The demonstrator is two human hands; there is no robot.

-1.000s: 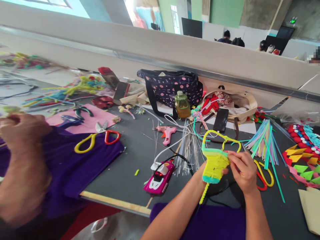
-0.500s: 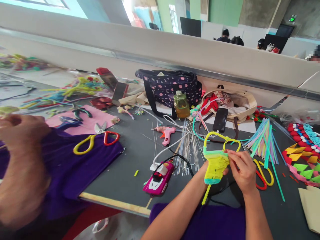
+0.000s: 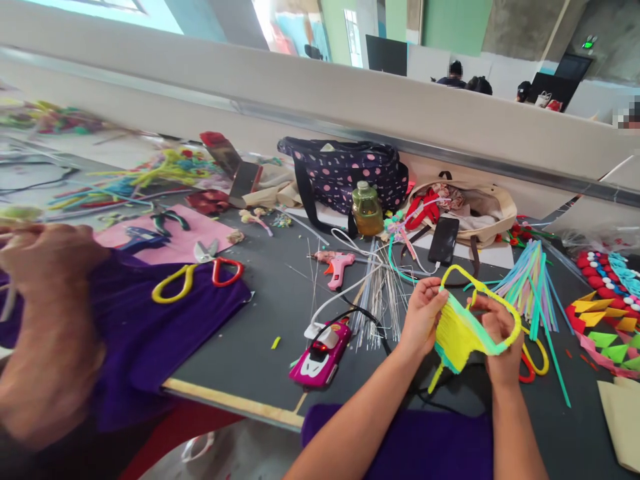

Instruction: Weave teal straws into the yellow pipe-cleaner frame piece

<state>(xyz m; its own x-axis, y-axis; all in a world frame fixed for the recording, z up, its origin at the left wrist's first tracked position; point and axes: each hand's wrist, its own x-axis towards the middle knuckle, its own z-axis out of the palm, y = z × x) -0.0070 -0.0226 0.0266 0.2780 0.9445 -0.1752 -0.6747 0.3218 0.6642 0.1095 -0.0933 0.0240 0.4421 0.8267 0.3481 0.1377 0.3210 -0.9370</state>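
A yellow and mint-green pipe-cleaner piece (image 3: 460, 327), flat-bodied with a long yellow loop on top and a yellow stem hanging below, is held in the air over the dark table. My left hand (image 3: 423, 317) pinches its upper left corner between thumb and fingers. On the other side my right hand (image 3: 503, 340) is closed on the piece near the loop, with some fingers hidden behind it. Past my right hand lie red-and-yellow-handled scissors (image 3: 539, 352), partly covered. A fan of pastel pipe cleaners (image 3: 533, 280) spreads behind them.
A magenta car-shaped power strip (image 3: 323, 353), a pink glue gun (image 3: 337, 263) and a bundle of thin wires (image 3: 377, 313) lie left of my hands. Behind are a phone (image 3: 443, 240), a bottle (image 3: 367, 210) and a patterned bag (image 3: 345, 170). A co-worker's hand (image 3: 53, 257) is at left.
My left hand has come out from behind the piece to its upper left corner. The piece has tilted and shifted right, and my right hand has moved lower on its right side.
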